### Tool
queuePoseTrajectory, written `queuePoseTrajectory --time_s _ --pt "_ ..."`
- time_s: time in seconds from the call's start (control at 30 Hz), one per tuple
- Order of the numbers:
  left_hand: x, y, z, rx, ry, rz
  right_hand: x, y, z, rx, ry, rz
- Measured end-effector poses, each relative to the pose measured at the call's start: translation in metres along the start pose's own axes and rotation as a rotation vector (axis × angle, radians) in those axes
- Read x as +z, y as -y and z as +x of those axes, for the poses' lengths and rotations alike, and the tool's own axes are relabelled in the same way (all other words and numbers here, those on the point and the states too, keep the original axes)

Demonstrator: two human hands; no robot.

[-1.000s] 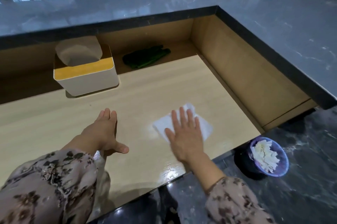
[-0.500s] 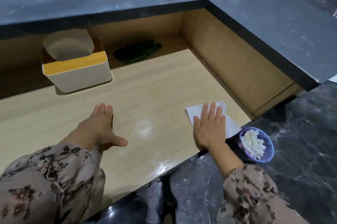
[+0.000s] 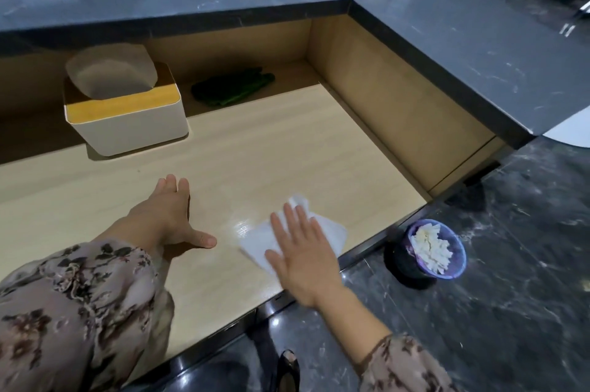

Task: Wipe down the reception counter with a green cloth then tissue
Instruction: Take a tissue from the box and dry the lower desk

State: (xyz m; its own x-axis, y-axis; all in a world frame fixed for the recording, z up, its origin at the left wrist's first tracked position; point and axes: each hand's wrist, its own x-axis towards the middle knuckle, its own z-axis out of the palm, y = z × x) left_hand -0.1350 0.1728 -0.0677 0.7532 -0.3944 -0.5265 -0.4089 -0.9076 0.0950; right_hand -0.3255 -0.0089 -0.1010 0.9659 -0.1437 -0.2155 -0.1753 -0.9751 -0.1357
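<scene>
Tissue [image 3: 330, 232], a flat white sheet, lies near the front edge of the pale wooden bench [image 3: 271, 149]. It is pinned under the straight, spread fingers [image 3: 295, 222] of the right hand [image 3: 305, 252], which press it down rather than curl round it. The left hand [image 3: 166, 216] rests palm down on the bare wood just beside it, fingers straight and thumb out, holding nothing. A glossy sheen shows on the wood between the two hands, up against the tissue's left edge. Further back, the green cloth [image 3: 233, 88] lies bunched and untouched in the shaded recess under the dark stone top [image 3: 447, 40]. It sits to the right of the tissue box [image 3: 127, 126], which has a sheet standing up from its opening. On the floor off the bench's front right corner, a small bin [image 3: 460, 252] holds crumpled white tissues [image 3: 431, 246]. By these signs the cloth stage looks finished and the tissue stage is under way. What seems left is to dry the shiny patch and any unwiped wood towards the left and rear, then probably to bin this sheet.
</scene>
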Motion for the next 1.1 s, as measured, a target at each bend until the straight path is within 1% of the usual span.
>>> queuePoseTrajectory --time_s 0.07,0.2,0.3,0.4,0.5,0.6,0.7,0.77,0.8,0.83,0.93,1.0,1.1 --pt "0.001 0.002 0.000 0.010 -0.009 0.008 -0.010 -0.038 0.008 0.108 -0.018 -0.043" --pt "0.003 0.005 0.000 0.030 -0.016 -0.001 -0.024 -0.113 0.014 0.343 0.000 -0.044" --pt "0.002 0.006 -0.002 0.032 -0.026 0.002 -0.030 -0.151 0.012 0.499 -0.044 -0.026" --pt "0.002 0.006 -0.005 0.018 -0.022 -0.011 -0.028 -0.148 0.014 0.582 -0.058 -0.003" --pt "0.001 0.008 -0.011 0.024 -0.052 -0.017 -0.020 -0.120 0.020 0.617 -0.070 0.007" --pt "0.003 0.010 -0.020 0.044 -0.093 -0.061 -0.011 -0.079 0.016 0.513 -0.051 0.026" --pt "0.016 0.010 -0.027 0.149 -0.165 -0.178 -0.004 -0.040 0.007 0.393 -0.043 0.012" --pt "0.025 0.023 -0.044 0.198 -0.213 -0.245 -0.001 -0.008 0.003 0.289 -0.039 0.016" --pt "0.029 0.028 -0.049 0.217 -0.223 -0.264 0.002 0.004 0.000 0.265 -0.029 0.021" --pt "0.032 0.036 -0.057 0.217 -0.243 -0.277 0.006 0.018 -0.002 0.220 -0.052 0.025" --pt "0.038 0.067 -0.081 0.158 -0.284 -0.269 0.019 0.056 -0.012 0.085 -0.113 -0.034" --pt "0.043 0.088 -0.095 0.101 -0.297 -0.275 0.027 0.088 -0.022 -0.058 -0.079 -0.011" --pt "0.049 0.114 -0.109 0.008 -0.266 -0.284 0.033 0.133 -0.030 -0.317 -0.043 -0.030"
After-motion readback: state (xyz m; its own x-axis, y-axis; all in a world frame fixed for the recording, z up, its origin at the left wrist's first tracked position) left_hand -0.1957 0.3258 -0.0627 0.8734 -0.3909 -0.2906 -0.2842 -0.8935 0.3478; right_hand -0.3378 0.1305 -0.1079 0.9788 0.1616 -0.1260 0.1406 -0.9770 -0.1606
